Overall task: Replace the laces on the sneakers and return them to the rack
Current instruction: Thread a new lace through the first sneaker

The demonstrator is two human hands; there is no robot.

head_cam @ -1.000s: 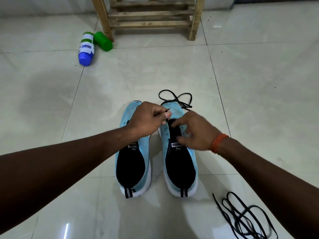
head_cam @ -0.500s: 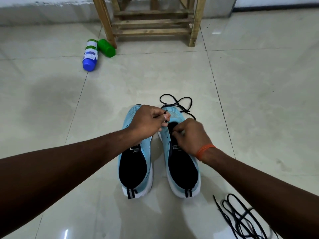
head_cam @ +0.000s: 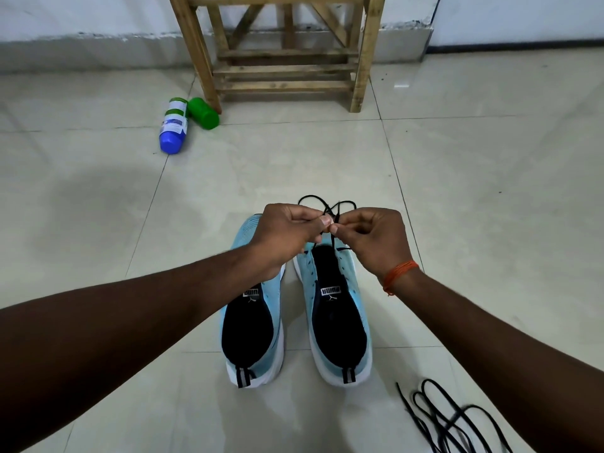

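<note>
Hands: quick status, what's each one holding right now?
Left hand: closed, pinching the black lace above the right-side sneaker.
Right hand: closed, pinching the same lace.

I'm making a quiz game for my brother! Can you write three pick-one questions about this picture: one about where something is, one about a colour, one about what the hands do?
1. Where is the loose lace, compared with the right sneaker?
A) inside it
B) on the floor to its right
C) over its toe

2. What colour are that sneaker's sides?
A) red
B) yellow
C) light blue

3. What are the left hand and right hand doing?
A) pinching the other lace
B) lying flat
C) hanging empty

Answers:
1. B, its loops lie on the floor.
2. C, the knit is pale blue.
3. A, both hands pinch it between them.
</note>
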